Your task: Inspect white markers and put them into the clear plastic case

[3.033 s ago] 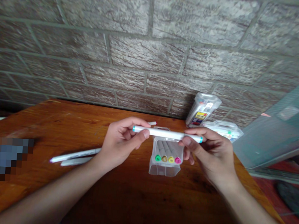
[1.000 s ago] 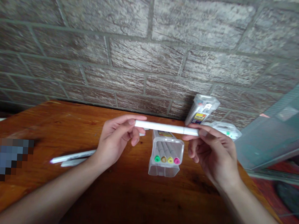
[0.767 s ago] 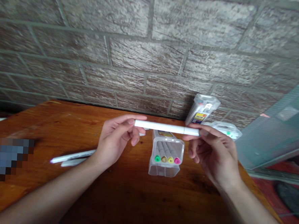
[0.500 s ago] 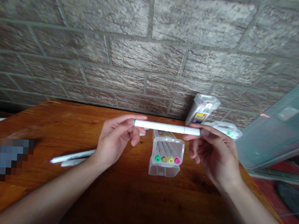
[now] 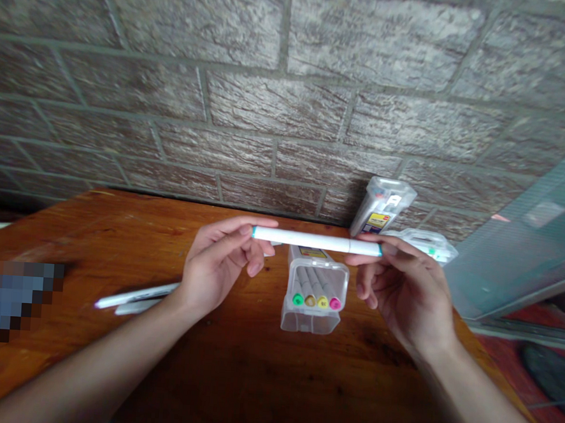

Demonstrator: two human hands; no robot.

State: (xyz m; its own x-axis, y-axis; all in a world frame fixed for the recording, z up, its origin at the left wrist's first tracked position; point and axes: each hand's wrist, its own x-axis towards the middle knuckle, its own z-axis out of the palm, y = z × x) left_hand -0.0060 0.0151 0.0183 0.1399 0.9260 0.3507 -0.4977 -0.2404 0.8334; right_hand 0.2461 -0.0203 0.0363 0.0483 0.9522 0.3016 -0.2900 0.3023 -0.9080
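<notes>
change: left hand (image 5: 212, 268) and right hand (image 5: 414, 293) have shifted out to the ends of pen (image 5: 309, 240), baring its barrel | grip: both narrow, pinching pen | pen: aloft, above case (image 5: 310, 322) on table (image 5: 244, 375)

Two hands (image 5: 216, 265), one white marker (image 5: 304, 238) held between. Four markers (image 5: 323, 302) in one open case (image 5: 310, 322), middle. Two pens (image 5: 136, 295), left. Two more clear cases (image 5: 383, 208), far right. One table (image 5: 272, 383). One brick wall (image 5: 279, 103).
</notes>
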